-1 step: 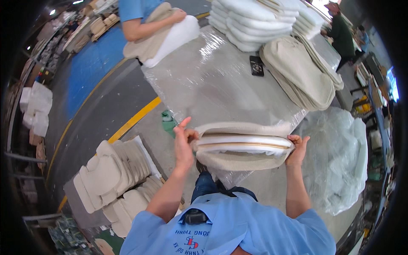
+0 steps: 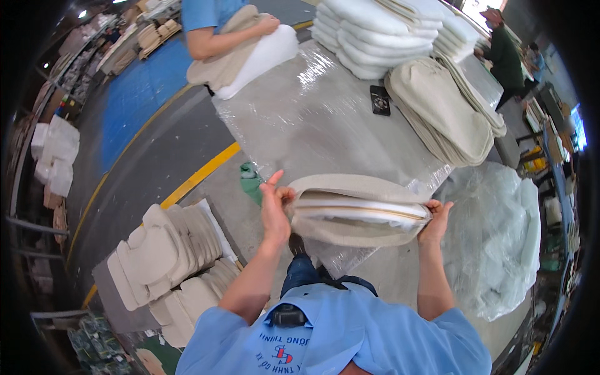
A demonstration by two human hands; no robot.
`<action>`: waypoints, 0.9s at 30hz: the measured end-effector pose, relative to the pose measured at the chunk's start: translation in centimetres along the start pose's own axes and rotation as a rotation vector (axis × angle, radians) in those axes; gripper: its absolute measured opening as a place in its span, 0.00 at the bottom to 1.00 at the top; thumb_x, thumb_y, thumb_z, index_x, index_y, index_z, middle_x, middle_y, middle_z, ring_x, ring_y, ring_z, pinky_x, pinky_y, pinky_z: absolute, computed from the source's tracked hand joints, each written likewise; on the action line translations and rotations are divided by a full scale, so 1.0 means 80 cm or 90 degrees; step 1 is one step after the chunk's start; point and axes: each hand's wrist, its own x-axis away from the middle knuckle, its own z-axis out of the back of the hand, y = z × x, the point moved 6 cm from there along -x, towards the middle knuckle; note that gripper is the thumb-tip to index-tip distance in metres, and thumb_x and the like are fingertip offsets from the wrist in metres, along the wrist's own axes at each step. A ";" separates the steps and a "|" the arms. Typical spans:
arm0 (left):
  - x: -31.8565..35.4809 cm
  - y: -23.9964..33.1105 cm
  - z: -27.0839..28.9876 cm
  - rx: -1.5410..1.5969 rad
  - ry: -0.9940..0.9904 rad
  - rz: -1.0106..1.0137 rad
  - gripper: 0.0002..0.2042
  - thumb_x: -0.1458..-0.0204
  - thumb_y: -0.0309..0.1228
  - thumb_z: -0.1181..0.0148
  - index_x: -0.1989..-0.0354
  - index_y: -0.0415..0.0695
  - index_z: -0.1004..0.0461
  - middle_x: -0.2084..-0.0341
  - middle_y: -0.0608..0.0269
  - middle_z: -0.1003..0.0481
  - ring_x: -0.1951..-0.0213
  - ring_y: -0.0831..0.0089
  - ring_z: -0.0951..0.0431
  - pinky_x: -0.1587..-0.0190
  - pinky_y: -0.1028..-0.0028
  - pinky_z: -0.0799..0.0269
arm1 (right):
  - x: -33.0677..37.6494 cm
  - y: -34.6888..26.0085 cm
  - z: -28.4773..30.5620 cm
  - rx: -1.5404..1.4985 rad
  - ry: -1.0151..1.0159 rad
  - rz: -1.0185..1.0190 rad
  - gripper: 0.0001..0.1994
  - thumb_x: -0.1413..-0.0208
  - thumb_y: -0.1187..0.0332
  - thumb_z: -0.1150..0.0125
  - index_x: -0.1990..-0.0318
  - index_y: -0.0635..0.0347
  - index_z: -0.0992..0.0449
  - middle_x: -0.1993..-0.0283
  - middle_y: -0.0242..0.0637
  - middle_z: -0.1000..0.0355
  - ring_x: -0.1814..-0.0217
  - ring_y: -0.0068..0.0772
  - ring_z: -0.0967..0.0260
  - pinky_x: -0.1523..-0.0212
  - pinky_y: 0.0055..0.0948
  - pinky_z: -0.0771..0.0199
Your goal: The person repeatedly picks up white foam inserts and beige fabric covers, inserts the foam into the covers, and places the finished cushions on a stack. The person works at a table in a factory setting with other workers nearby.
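Observation:
Between my two hands, over the near edge of the plastic-covered table, is a beige fabric cushion cover [image 2: 356,235]. Its mouth gapes toward me, and white padding [image 2: 325,204] with a thin tan line along it shows inside. My left hand [image 2: 274,209] pinches the cover's left end, index finger sticking up. At the opposite end, my right hand [image 2: 436,220] grips the rim with fingers bent round it and the thumb outward. The cover's far and near lips bow apart, and its edges are slightly blurred.
Beige covers [image 2: 440,112] lie stacked at the table's right, near white padding sheets [image 2: 375,37] and a small black box [image 2: 379,100]. A co-worker's arm [image 2: 234,40] rests on fabric at far left. Finished-looking cushions [image 2: 169,250] sit low left; a plastic-wrapped bundle [image 2: 490,240] stands right.
The cover's far lip has risen and bulged away from me, while the near lip has shifted slightly. Both hands keep their hold at the ends with little movement.

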 end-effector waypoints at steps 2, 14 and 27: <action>-0.029 -0.035 -0.001 0.157 0.006 0.030 0.32 0.23 0.57 0.68 0.30 0.42 0.32 0.57 0.63 0.18 0.50 0.70 0.24 0.37 0.67 0.36 | -0.027 0.013 0.011 0.027 0.062 0.038 0.34 0.21 0.40 0.62 0.65 0.62 0.23 0.63 0.38 0.24 0.57 0.34 0.30 0.46 0.34 0.30; -0.029 -0.058 -0.054 0.190 -0.082 0.115 0.27 0.23 0.52 0.63 0.26 0.50 0.34 0.31 0.66 0.32 0.28 0.69 0.38 0.24 0.65 0.51 | -0.150 -0.049 -0.017 0.087 0.109 -0.005 0.32 0.21 0.46 0.58 0.68 0.65 0.23 0.68 0.42 0.24 0.65 0.40 0.27 0.59 0.43 0.22; 0.011 -0.030 -0.053 0.012 -0.107 0.113 0.24 0.25 0.43 0.48 0.24 0.57 0.39 0.39 0.68 0.29 0.38 0.75 0.34 0.31 0.66 0.43 | -0.162 -0.028 -0.029 0.084 0.067 -0.086 0.32 0.21 0.44 0.61 0.57 0.66 0.21 0.59 0.45 0.21 0.56 0.43 0.23 0.48 0.44 0.20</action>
